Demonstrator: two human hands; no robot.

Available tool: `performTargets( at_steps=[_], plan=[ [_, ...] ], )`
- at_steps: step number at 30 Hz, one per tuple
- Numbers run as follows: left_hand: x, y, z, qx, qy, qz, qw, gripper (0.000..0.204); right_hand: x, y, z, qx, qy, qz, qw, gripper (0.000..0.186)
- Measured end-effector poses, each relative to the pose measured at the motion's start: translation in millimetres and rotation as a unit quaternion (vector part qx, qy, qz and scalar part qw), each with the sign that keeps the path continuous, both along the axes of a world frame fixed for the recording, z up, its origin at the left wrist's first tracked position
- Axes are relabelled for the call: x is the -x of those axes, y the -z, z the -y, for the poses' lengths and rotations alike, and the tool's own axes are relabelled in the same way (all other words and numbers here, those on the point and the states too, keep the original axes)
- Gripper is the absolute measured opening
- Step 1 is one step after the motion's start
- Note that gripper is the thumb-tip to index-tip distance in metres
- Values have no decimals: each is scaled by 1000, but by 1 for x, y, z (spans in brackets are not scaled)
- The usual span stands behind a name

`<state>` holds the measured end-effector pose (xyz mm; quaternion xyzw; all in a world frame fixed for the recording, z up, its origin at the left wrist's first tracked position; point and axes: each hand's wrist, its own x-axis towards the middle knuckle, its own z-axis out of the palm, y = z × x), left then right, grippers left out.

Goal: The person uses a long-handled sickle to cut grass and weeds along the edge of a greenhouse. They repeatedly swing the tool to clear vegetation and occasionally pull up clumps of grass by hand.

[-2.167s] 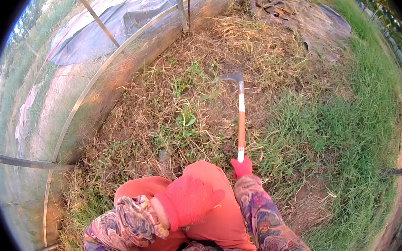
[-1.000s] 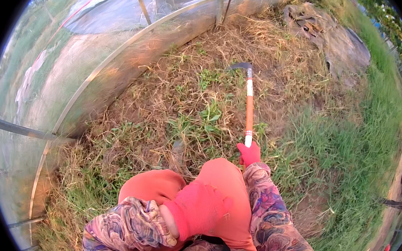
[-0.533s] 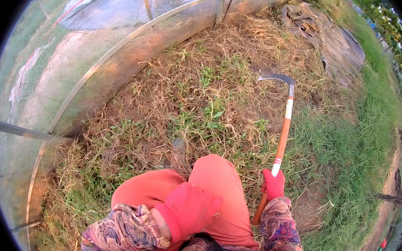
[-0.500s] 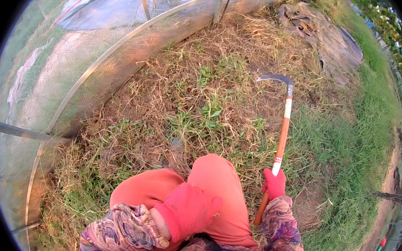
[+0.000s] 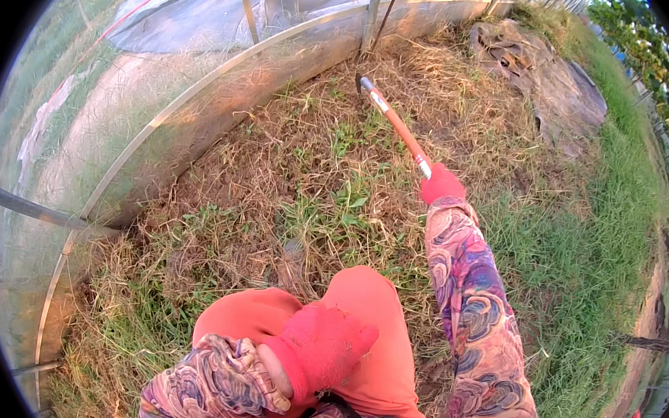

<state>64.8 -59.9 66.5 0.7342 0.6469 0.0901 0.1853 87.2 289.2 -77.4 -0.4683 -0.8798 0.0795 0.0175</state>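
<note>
Right hand (image 5: 443, 186): gloved in red, arm stretched forward, fingers wrapped around the near part of the handle of a sickle (image 5: 403, 132). The grip appears firm.

Left hand (image 5: 324, 342): also red-gloved, lying on the orange trousers (image 5: 367, 290) at the thigh. No object is seen in it; whether the fingers are clenched or loose cannot be told from above.

Location of sickle: ahead of the knees, slanting from the right hand toward the far left, over flattened dry grass (image 5: 237, 154). The dark blade (image 5: 358, 83) is seen nearly edge-on at the far end; contact with the ground cannot be confirmed.

Handling, as judged: the tool should be light to moderate in weight and stiff throughout, with some pull toward the blade end. The handle looks smooth, so a bare palm might slip; the glove should help. The proper hold is the near part of the handle, well away from the blade, which should be treated as sharp.

Surroundings: clear plastic sheet (image 5: 158, 156) on the left, green grass (image 5: 552, 234) on the right, a dark cloth (image 5: 563, 93) at far right.
</note>
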Motion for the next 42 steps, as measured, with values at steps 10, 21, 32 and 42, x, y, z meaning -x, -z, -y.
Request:
performTargets(
  at_steps=[10,21,32,42],
  plan=[
    [-15,-11,-9,-22,42,-32,998,24,-271,-18,-7,-70,118,116,984,18],
    [-28,8,-23,53,74,-1,996,23,-169,25,49,332,248,-410,813,27],
    [-21,3,-26,2,61,18,998,29,-225,62,136,478,284,-348,755,23],
    [-26,-7,-25,73,111,5,991,34,-256,20,143,450,296,-422,729,20]
  ],
)
